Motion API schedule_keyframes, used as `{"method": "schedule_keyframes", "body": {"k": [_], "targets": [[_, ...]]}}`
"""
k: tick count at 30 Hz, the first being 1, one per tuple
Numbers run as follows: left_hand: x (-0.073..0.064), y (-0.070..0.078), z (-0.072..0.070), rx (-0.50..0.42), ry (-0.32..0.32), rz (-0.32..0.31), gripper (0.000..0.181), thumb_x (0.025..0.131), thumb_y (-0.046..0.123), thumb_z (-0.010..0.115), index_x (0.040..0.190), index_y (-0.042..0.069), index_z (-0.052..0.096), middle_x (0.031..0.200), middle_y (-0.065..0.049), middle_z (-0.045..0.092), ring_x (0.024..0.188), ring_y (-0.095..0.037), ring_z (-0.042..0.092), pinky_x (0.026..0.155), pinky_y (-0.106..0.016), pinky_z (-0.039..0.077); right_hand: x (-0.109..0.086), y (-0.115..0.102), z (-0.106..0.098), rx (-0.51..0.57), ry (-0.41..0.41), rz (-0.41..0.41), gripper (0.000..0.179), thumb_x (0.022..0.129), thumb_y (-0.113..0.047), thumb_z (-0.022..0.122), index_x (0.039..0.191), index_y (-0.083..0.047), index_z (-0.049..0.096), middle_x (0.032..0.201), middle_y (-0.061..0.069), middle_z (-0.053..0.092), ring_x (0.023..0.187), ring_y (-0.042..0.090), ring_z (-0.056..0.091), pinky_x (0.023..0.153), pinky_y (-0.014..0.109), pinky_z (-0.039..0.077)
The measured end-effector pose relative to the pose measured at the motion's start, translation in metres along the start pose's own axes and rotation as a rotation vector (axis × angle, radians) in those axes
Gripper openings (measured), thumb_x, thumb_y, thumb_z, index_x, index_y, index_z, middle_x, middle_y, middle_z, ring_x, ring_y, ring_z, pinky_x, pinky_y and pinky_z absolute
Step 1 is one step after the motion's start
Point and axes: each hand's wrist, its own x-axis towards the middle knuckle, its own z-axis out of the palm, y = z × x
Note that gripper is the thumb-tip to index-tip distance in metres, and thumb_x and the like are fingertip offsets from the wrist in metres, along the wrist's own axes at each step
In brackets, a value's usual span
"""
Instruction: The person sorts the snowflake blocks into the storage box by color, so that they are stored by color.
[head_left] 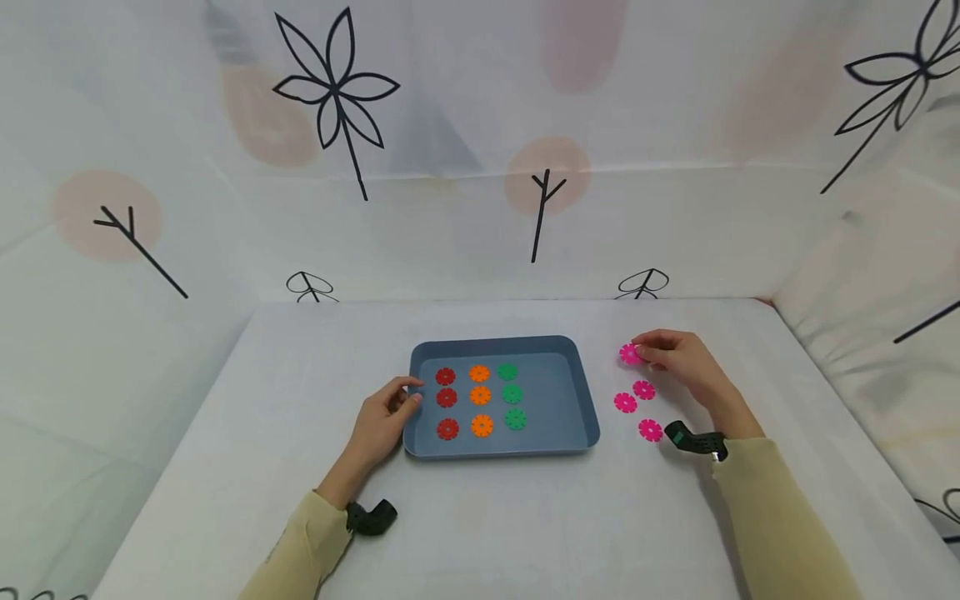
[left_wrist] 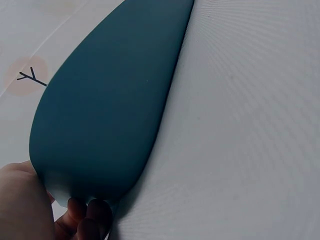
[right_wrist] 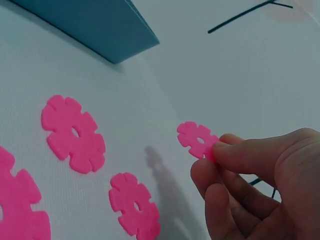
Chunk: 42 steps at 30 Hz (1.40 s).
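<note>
A blue-grey tray (head_left: pixel 480 454) lies on the table, and my left hand (head_left: pixel 381 419) grips its left rim. From the left wrist, the tray (left_wrist: pixel 110 110) appears from outside, with the thumb on one side of its edge and curled fingers (left_wrist: pixel 77 210) at the other. My right hand (head_left: pixel 686 367) pinches a pink notched plastic disc (head_left: pixel 628 354) between thumb and fingertips. Seen from the right wrist, that pink disc (right_wrist: pixel 194 137) is held up off the table, its shadow below. Three more pink discs (head_left: pixel 626 402) lie between the tray and my right forearm.
Inside the tray stand three columns of flat notched discs: red (head_left: pixel 447 397), orange (head_left: pixel 480 395) and green (head_left: pixel 512 393), three in each. The tray's right part shows bare floor. White patterned cloth (head_left: pixel 450 233) rises behind the table and at both sides.
</note>
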Motion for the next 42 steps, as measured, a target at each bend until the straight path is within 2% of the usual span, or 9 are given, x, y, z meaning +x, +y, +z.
{"method": "schedule_keyframes", "body": {"k": [12, 23, 34, 42], "targets": [[0.001, -0.001, 0.0, -0.014, -0.017, -0.019, 0.022, 0.097, 0.023, 0.066, 0.117, 0.013, 0.069, 0.083, 0.001, 0.053, 0.064, -0.014, 0.046, 0.057, -0.026, 0.037, -0.005, -0.036, 0.019, -0.003, -0.073, -0.135, 0.031, 0.1, -0.017, 0.062, 0.124, 0.003, 0.063, 0.11, 0.02, 0.065, 0.096, 0.033, 0.064, 0.078, 0.024, 0.053], [-0.001, 0.0, 0.002, -0.017, -0.023, -0.039, 0.021, 0.097, 0.022, 0.067, 0.116, 0.014, 0.069, 0.083, 0.0, 0.052, 0.064, -0.015, 0.046, 0.057, -0.026, 0.036, 0.0, -0.065, 0.049, -0.039, -0.128, -0.221, 0.023, 0.097, -0.013, 0.065, 0.116, -0.001, 0.068, 0.099, 0.014, 0.068, 0.089, 0.035, 0.068, 0.08, 0.044, 0.056], [0.001, -0.001, -0.001, -0.033, -0.033, -0.047, 0.022, 0.097, 0.025, 0.066, 0.118, 0.016, 0.068, 0.084, -0.002, 0.052, 0.066, -0.017, 0.047, 0.059, -0.027, 0.037, 0.011, -0.084, 0.075, -0.055, -0.163, -0.266, 0.016, 0.095, -0.013, 0.068, 0.109, -0.006, 0.073, 0.103, 0.01, 0.068, 0.09, 0.024, 0.063, 0.08, 0.034, 0.055], [0.001, -0.003, 0.001, -0.035, -0.016, -0.045, 0.021, 0.098, 0.024, 0.066, 0.117, 0.016, 0.069, 0.08, -0.002, 0.052, 0.061, -0.016, 0.045, 0.056, -0.027, 0.037, 0.02, -0.087, 0.087, -0.107, -0.161, -0.347, 0.013, 0.094, -0.012, 0.068, 0.105, -0.007, 0.074, 0.097, 0.006, 0.07, 0.083, 0.021, 0.063, 0.076, 0.035, 0.053]]}}
